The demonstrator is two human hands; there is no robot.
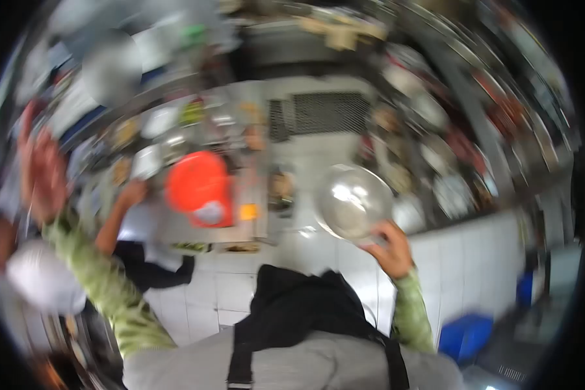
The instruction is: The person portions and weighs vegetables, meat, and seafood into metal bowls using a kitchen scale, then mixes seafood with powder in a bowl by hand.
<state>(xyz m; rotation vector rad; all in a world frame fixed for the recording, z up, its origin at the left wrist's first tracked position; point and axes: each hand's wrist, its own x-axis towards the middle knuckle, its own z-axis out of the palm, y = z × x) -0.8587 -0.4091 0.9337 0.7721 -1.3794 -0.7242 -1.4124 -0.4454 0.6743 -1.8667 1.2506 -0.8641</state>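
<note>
A round, shiny metal bowl (352, 200) is gripped at its near rim by my right hand (392, 251), its inside facing up. My left hand (45, 170) is raised at the far left, blurred, with its fingers spread and nothing in it. Between the two, a bright red-orange container (200, 185) rests on the counter (244, 224), nearer to a co-worker's hand than to mine.
A co-worker in a white cap (45, 276) reaches over the counter at the left. Bowls and blurred food items line the left counter and the right shelf. A floor grate (331, 112) lies ahead. A blue crate (465, 337) sits at the lower right.
</note>
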